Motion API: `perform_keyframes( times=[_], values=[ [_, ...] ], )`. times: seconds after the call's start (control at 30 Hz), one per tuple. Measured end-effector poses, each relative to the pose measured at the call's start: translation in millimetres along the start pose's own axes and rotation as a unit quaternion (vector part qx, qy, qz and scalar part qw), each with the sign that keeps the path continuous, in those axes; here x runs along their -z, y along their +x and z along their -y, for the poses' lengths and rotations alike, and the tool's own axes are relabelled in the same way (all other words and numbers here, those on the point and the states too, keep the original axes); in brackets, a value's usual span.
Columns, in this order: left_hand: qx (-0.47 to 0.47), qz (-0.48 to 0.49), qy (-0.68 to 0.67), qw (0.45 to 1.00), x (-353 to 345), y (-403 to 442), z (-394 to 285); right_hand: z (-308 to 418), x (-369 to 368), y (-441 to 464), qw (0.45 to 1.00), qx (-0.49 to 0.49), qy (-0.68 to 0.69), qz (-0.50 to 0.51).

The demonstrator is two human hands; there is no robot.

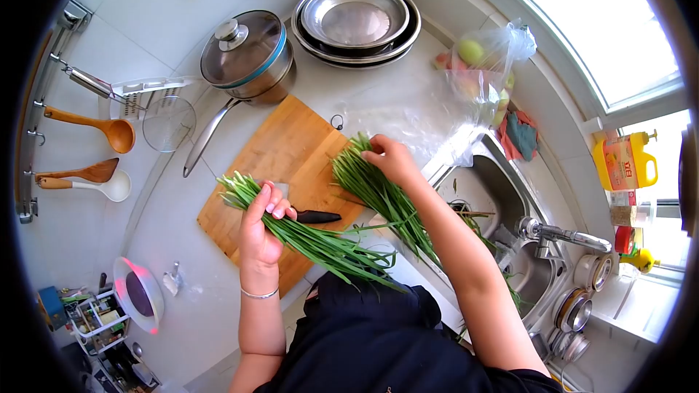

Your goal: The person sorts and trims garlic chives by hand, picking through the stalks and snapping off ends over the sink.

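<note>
Counter point(178, 211) bears all. Sink point(502, 153) at right. Cutting board point(269, 142) angled before body, likely for easy reach. Right bunch of greens point(382, 196): cut ends over board, leaves sinkward; right hand point(393, 160) pinches ends, stalk count unclear. Left bunch point(320, 244) above board; left hand point(266, 215) wraps it, fingers closed, probably aligning ends. Knife point(319, 217) on board, partly hidden.

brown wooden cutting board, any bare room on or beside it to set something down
Bare wood shows on the board between the silver saucepan handle and the green stalks in the left hand. White countertop is bare between that handle and the board's left corner. Crowded: the board's right, with a black-handled knife and more stalks.
</note>
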State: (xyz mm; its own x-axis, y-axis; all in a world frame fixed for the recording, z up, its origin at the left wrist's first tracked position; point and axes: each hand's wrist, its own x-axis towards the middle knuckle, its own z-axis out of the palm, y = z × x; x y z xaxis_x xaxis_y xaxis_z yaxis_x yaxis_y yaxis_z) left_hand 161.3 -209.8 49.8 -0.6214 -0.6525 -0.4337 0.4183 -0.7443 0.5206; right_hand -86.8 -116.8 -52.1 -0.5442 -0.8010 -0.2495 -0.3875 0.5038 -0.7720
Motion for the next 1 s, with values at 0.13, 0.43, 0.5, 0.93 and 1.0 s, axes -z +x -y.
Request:
perform_keyframes(
  times=[0.13, 0.43, 0.5, 0.93, 1.0],
  values=[
    [0.027, 0.016, 0.013, 0.999, -10.9, 0.8, 9.3, 13.1, 38.1, -25.4, 0.949, 0.019, 0.307, 0.074],
    [0.075, 0.131, 0.123, 0.981, -100.5, -12.7, 66.5, 48.2, 129.3, -132.6, 0.955, 0.049, 0.292, 0.002],
    [0.1, 0.154, 0.123, 0.975, -116.3, -14.2, 89.5, 45.9, 139.9, -159.2, 0.915, 0.053, 0.399, -0.004],
    [0.123, 0.266, 0.34, 0.894, -169.5, -49.7, 222.5, -21.2, 145.4, -271.4, 0.879, -0.049, 0.433, -0.196],
    [0.112, 0.251, 0.35, 0.896, -170.1, -54.3, 232.4, -27.9, 141.2, -277.8, 0.871, -0.055, 0.441, -0.21]
  ],
)
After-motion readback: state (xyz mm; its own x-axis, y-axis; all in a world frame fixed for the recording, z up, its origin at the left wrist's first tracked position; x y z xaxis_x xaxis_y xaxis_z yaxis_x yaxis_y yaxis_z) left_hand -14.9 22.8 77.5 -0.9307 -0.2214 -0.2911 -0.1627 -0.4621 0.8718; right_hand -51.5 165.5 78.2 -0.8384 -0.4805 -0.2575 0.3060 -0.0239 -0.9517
